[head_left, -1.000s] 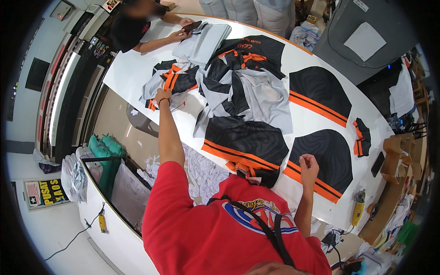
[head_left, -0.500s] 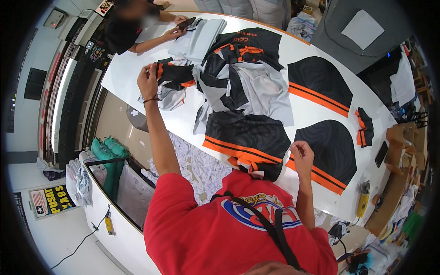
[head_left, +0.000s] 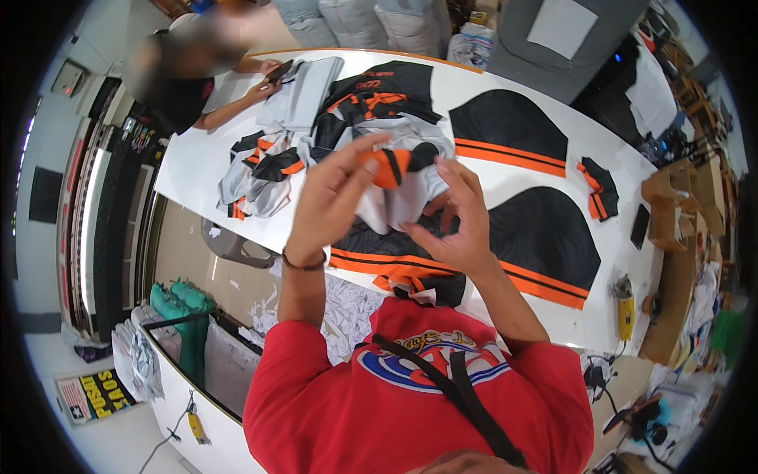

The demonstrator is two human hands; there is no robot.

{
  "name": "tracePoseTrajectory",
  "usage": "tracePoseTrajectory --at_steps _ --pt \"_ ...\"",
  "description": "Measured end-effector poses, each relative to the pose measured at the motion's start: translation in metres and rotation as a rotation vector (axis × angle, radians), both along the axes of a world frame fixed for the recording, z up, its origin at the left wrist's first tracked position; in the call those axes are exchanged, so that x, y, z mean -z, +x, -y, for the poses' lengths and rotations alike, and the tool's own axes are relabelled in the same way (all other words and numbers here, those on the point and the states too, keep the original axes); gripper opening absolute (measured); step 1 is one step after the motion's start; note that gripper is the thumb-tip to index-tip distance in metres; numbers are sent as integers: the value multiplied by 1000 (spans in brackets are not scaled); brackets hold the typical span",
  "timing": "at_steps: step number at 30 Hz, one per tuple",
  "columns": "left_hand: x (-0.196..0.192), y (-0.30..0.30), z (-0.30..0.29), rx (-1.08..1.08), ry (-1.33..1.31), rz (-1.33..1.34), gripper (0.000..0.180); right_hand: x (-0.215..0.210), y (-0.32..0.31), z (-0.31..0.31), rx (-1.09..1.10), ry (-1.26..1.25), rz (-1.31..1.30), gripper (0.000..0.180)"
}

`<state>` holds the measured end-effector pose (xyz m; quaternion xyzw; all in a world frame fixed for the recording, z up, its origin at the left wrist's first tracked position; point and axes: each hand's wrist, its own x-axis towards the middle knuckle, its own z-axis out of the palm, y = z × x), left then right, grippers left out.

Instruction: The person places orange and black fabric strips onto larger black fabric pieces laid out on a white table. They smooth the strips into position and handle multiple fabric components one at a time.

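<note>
Above the middle of the table, both my hands hold up a small fabric piece [head_left: 389, 168] with an orange and black printed face and a whitish reverse. My left hand [head_left: 328, 201] pinches its left side. The fingers of my right hand [head_left: 464, 225] are closed on its right side. Beneath my hands lies a black fabric panel [head_left: 387, 265] with an orange striped border, partly hidden by them. A crumpled fabric pile [head_left: 379, 110] in black, orange and grey is just beyond. Smaller fabric scraps [head_left: 260, 174] are heaped to the left.
Two black curved panels [head_left: 513, 126] with orange borders lie flat on the white table [head_left: 185, 178]. Small cut pieces [head_left: 602, 189], a phone [head_left: 640, 227] and a yellow corded tool [head_left: 625, 308] sit at the right. At the far left, another person [head_left: 178, 95] holds a phone.
My left hand has moved right from the small heap, bringing the fabric piece over the middle. My right hand has risen from beside the panels to meet it. The whole view has shifted.
</note>
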<state>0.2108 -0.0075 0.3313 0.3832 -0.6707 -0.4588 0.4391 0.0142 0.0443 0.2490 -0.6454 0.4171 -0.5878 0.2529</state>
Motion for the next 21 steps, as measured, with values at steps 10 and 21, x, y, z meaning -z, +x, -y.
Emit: tracePoseTrajectory --at_steps 10,21 --pt "57 -51 -13 118 -315 137 55 -14 -62 5 77 -134 -25 30" --pt "136 -99 -29 442 -224 34 28 -10 -118 -15 -255 -121 178 20"
